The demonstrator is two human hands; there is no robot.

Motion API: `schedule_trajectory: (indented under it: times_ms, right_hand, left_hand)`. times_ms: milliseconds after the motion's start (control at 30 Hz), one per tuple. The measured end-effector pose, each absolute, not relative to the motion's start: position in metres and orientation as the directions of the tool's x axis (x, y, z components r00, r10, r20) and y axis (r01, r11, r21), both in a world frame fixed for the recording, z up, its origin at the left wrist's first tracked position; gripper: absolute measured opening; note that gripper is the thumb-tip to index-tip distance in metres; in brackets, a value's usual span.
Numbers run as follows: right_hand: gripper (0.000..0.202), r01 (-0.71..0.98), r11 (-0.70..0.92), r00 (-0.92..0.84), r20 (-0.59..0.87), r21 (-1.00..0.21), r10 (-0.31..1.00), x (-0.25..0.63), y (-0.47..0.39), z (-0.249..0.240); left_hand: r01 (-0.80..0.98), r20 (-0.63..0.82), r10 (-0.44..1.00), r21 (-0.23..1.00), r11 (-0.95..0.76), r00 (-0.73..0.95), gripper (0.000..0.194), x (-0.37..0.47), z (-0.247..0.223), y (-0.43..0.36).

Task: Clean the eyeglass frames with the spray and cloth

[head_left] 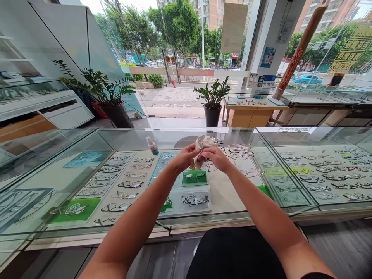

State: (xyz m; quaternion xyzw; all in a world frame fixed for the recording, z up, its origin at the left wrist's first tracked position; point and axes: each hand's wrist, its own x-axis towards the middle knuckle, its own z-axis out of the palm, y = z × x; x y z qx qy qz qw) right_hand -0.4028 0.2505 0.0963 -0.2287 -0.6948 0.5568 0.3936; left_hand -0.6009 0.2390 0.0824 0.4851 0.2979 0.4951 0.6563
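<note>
A pale crumpled cloth (206, 142) is held up above the glass display case, between both hands. My left hand (187, 157) has its thumb and fingers closed on the cloth's left side. From the right, my right hand (216, 157) pinches the cloth lower down, close to the left fingertips. Thin eyeglass rims seem to show around the cloth, but the fingers and cloth hide most of them. Several pairs of eyeglasses (240, 151) lie just right of the hands. A white spray bottle (152, 146) stands on the glass to the left.
The glass case (229, 217) spans the view, with rows of eyeglasses (130, 184) inside. Green display cards (194, 177) lie below the hands. Beyond the case stand a potted plant (213, 112), another potted plant (116, 112) at left, and a wooden display table (252, 114).
</note>
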Motion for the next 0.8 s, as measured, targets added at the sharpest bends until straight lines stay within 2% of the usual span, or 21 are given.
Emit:
schedule_trajectory:
  times_ms: [233, 467, 633, 800]
  right_hand:
    - [0.029, -0.148, 0.222, -0.640, 0.265, -0.964, 0.721, -0.4004, 0.2500, 0.0990]
    - [0.033, -0.114, 0.217, -0.697, 0.233, -0.970, 0.678, -0.4029, 0.2525, 0.0926]
    - [0.032, -0.122, 0.207, -0.681, 0.234, -0.971, 0.694, -0.4036, 0.2523, 0.0940]
    - [0.033, -0.124, 0.194, -0.631, 0.228, -0.973, 0.742, -0.4039, 0.2523, 0.0977]
  left_hand:
    - [-0.422, 0.112, 0.936, 0.906, 0.042, 0.334, 0.054, -0.6011, 0.0797, 0.2385]
    - [-0.378, 0.112, 0.949, 0.926, 0.009, 0.296, 0.059, -0.5959, 0.0821, 0.2370]
    - [-0.352, 0.096, 0.962, 0.936, -0.001, 0.254, 0.062, -0.5965, 0.0820, 0.2378]
    - [-0.437, 0.076, 0.981, 0.899, 0.010, 0.178, 0.055, -0.5998, 0.0794, 0.2436]
